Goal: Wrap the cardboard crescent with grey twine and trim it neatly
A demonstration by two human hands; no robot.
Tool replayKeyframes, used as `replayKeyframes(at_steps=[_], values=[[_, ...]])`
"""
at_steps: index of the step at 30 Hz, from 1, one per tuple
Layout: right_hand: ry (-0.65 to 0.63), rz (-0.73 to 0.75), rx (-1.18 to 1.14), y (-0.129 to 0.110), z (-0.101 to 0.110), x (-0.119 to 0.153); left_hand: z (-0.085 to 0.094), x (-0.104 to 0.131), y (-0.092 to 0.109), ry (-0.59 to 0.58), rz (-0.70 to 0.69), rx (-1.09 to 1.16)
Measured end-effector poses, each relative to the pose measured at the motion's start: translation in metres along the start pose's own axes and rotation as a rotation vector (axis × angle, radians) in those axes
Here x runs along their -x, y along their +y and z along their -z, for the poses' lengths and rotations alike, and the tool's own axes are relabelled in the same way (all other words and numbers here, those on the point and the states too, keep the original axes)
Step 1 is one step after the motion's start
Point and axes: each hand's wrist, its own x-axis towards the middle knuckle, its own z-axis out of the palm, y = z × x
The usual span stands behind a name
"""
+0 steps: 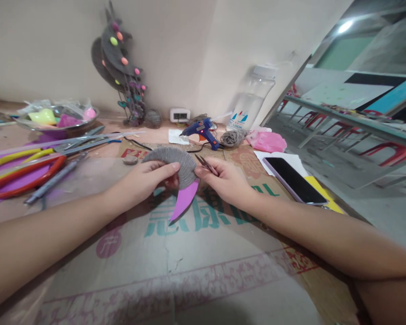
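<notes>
1. The gray yarn-wrapped crescent (186, 168) is being held above the printed cardboard (122, 275), its bare purple tip (185, 199) pointing toward 7 o'clock.
2. The left hand (150, 179) is pinching the crescent from 9 o'clock, thumb on top.
3. The right hand (228, 181) is gripping a tweezers-like tool (207, 165) between thumb and finger, at the crescent's 3 o'clock edge.
4. Farther out, a white digital clock (180, 110) is standing at 12 o'clock, a blue glue gun (203, 130) at 1.
5. A phone (294, 180) is lying at 3 o'clock, a red-handled tool (58, 170) at 9.
</notes>
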Motion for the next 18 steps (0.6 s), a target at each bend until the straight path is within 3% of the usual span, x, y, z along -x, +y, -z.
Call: replayKeyframes(at_steps=[14,18], values=[[0.002,-0.005,0.068,-0.0013,0.0013,0.0013,0.0065,-0.0063,-0.0031,-0.109,0.017,0.039],[0.002,0.019,0.058,0.0011,0.0,0.0001,0.0043,-0.0059,-0.0025,-0.09,0.011,0.036]])
